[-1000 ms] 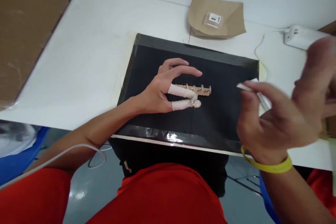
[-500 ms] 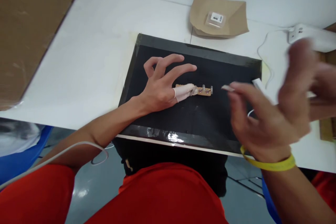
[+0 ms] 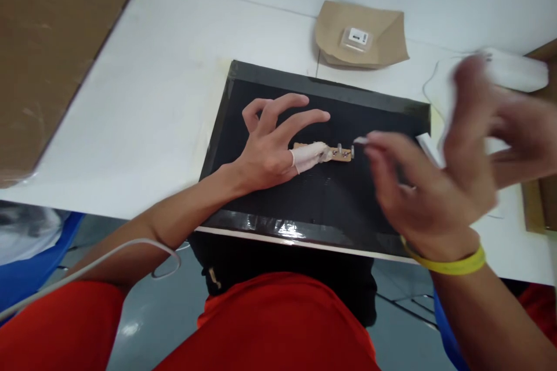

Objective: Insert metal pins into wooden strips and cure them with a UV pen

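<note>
A small tan strip [image 3: 342, 155] with several shiny metal pieces on its right end lies on the black mat [image 3: 278, 197]. My left hand [image 3: 272, 148] is over its left part, white finger covers pinched on it, and the other fingers raised and spread. Between thumb and fingertip, my right hand [image 3: 435, 179] grips a small white piece [image 3: 361, 140], whose exact kind I cannot make out. That piece is just right of the strip's end and slightly above it in view. Motion blurs the right hand's raised fingers.
Behind the mat stands a brown paper tray [image 3: 385, 40] holding a small clear plastic box [image 3: 357, 39] with a white label. A white power strip [image 3: 517, 69] with a cable is at the back right. Cardboard [image 3: 56, 40] rises on the left. A white bar [image 3: 430, 149] lies by the mat's right edge.
My right hand has moved left with the white piece, closer to the strip's end. My left hand keeps its hold on the strip. The whole view has shifted slightly.
</note>
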The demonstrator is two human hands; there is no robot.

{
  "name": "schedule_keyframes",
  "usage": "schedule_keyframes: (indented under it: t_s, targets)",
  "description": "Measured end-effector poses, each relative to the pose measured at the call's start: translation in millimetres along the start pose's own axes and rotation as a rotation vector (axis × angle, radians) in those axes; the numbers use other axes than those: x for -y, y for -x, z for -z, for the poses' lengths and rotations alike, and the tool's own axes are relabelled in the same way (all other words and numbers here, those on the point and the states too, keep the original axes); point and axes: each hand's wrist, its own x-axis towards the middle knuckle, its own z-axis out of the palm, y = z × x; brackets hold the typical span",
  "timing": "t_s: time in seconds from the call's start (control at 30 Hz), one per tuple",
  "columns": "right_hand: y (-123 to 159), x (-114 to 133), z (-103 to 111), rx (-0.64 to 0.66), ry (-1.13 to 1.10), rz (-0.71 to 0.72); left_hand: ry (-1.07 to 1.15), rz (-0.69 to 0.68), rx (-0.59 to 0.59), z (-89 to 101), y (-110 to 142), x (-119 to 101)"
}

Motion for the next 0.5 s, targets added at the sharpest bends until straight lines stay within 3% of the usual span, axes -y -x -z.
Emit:
schedule_keyframes:
  t_s: [0.03, 0.13, 0.17, 0.27, 0.4, 0.5]
  targets:
    - [0, -1, 0, -0.051, -0.002, -0.031, 0.014, 0.051, 0.043, 1.1, 0, 0]
    - [3, -3, 1, 0.082, -0.016, 0.116, 0.073, 0.156, 0.138, 3.6, -1, -1]
    - [5, -3, 2, 0.111, -0.010, 0.103, 0.094, 0.167, 0.147, 4.0, -1, -1]
    - [10, -1, 5, 0.043, 0.065, -0.070, 0.132, 0.169, 0.123, 4.2, -2, -1]
    - [15, 4, 9, 0.184, 0.015, 0.057, 0.065, 0.105, 0.010, 4.6, -5, -2]
    - [15, 4, 8, 0.140, 0.041, -0.053, 0.041, 0.126, 0.011, 5.3, -8, -2]
